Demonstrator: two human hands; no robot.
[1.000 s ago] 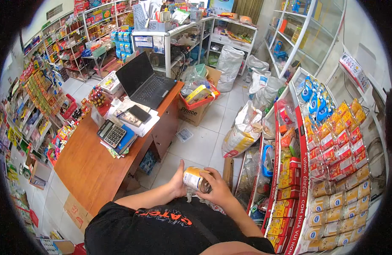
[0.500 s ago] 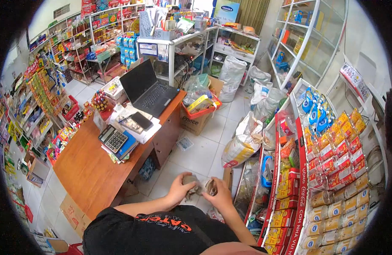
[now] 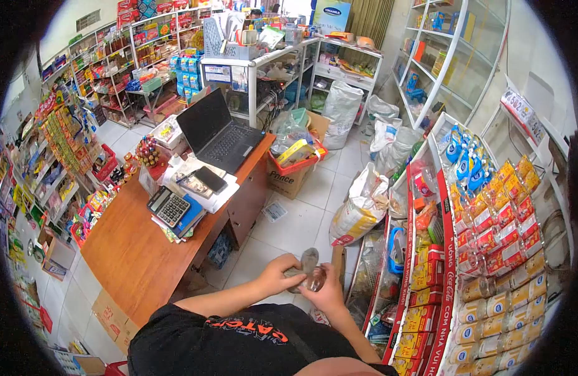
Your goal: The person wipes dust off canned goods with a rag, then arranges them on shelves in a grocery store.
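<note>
In front of my black shirt, above the tiled floor, my left hand is closed on a greyish, clear crumpled piece that looks like thin plastic. Touching it from the right is my right hand, its fingers wrapped round a small clear round item with a brownish tint. Both items meet between the hands, and their exact kind is too small to tell.
To the left stands a wooden desk with a laptop, a calculator and a phone. Stocked racks rise close on the right. Sacks and a carton stand ahead.
My hands have come together, the left one moving right. The greyish piece now stands up between them, against the round item.
</note>
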